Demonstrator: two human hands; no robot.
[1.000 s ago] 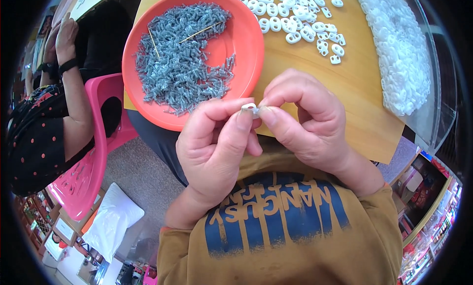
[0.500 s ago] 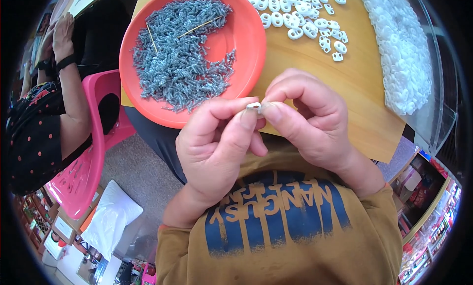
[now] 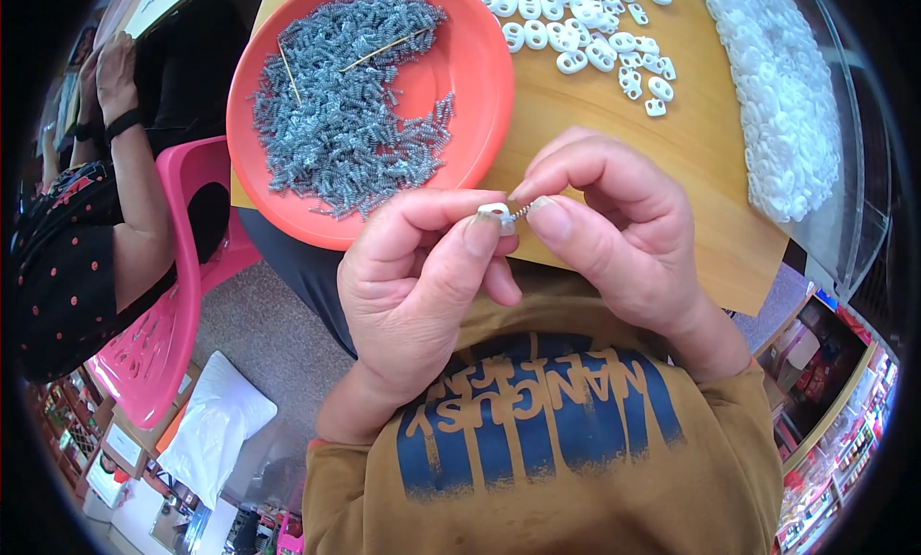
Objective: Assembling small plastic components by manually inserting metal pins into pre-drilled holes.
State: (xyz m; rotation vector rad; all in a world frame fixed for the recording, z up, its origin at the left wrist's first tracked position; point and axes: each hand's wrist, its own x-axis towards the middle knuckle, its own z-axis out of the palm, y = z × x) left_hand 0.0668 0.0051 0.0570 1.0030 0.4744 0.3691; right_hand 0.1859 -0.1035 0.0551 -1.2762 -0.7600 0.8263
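I have my left hand [image 3: 422, 296] pinching a small white plastic toggle piece [image 3: 496, 211] between thumb and forefinger, and my right hand [image 3: 614, 229] gripping a little metal spring [image 3: 521, 211] by its tail, its free end touching the side of the toggle, right between the two sets of fingertips. Both hands are closed on their parts, held above the near edge of the wooden table [image 3: 710, 171] and close to my chest. Just beyond my left fingertips sits the orange plastic dish [image 3: 480, 85], heaped with grey springs [image 3: 345, 104] and two thin sticks lying across them; beyond my right knuckles lies a loose scatter of white toggle pieces [image 3: 585, 27], and farther to the right a big pile of the same white parts [image 3: 787, 104]. To do this step well, I judge that I should hold the toggle steady, opening turned toward the spring, keep the spring straight along the hole's line, and push with light pressure so the coil neither bends nor springs out of my grip. To my left, another person's forearm [image 3: 134, 200] rests by a pink plastic chair [image 3: 173, 296].
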